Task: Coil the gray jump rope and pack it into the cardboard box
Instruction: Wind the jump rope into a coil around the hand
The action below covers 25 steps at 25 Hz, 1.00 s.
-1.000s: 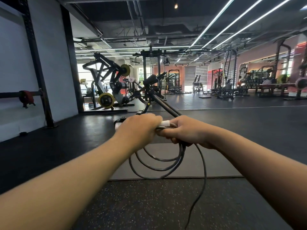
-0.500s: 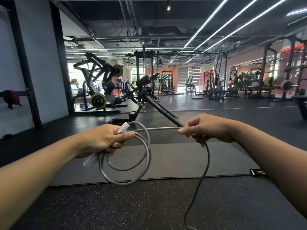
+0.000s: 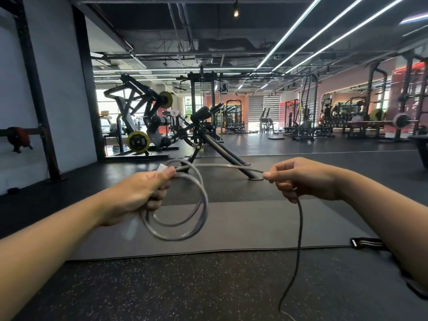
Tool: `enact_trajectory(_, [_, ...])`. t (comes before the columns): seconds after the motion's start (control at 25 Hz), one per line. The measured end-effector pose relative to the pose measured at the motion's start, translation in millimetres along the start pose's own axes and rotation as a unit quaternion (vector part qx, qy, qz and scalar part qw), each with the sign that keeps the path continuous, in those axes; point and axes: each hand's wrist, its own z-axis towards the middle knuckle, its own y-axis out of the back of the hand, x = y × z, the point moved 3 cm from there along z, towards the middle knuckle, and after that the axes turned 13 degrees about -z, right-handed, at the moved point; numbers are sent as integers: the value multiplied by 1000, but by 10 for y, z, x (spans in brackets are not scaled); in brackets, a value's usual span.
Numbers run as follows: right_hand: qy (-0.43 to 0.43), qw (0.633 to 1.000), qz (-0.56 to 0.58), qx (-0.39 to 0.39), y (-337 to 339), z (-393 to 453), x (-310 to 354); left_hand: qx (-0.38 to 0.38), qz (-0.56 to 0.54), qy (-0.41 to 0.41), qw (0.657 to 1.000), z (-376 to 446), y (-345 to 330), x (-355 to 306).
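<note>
Beyond the flat gray rectangular exercise mat (image 3: 243,228) stands a black metal training machine with slanted legs (image 3: 208,140), and behind that machine, to its left, is a black plate-loaded machine with yellow weight discs (image 3: 139,141); neither one blocks the hands. At the right edge of the mat a small black strap with white stripes (image 3: 367,243) lies on the floor. Above the mat, nothing stands between the two hands except the thin gray jump rope (image 3: 201,205) itself. The left hand (image 3: 136,198) is closed around several round loops of this rope together with a white handle end, and the loops hang down below the fingers, over the mat. From the top of the loops one straight piece of rope runs to the right hand (image 3: 301,179), which pinches it between thumb and fingers. Below the right hand the rope falls loose and reaches the black speckled rubber floor (image 3: 185,290) in front of the mat. The room is a large gym with a dark ceiling, long white light strips (image 3: 324,26) and racks far behind the mat.
</note>
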Motion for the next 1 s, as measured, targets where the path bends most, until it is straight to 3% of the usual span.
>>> enact_trajectory(0.12, [56,986,149,-55,-214,99,55,-84,-177,-64,979,95,-163,-36])
enact_trajectory(0.24, [65,969,193,-137,-526,274,122,-137,-309,-102,936,185,-448,3])
enact_trajectory(0.48, [20,952,298,-66,-1136,484,96,-253,-521,-137,804,319,-896,57])
enact_trajectory(0.6, [84,925,370,-19,-1283,471,206,-319,-489,-173,793,324,-1019,62])
enact_trajectory(0.76, [99,924,340,-147,-1394,451,414,-393,-459,-158,781,336,-1121,75])
enact_trajectory(1.0, [65,888,393,-229,-1509,401,497,-461,-233,-157,842,171,-1132,39])
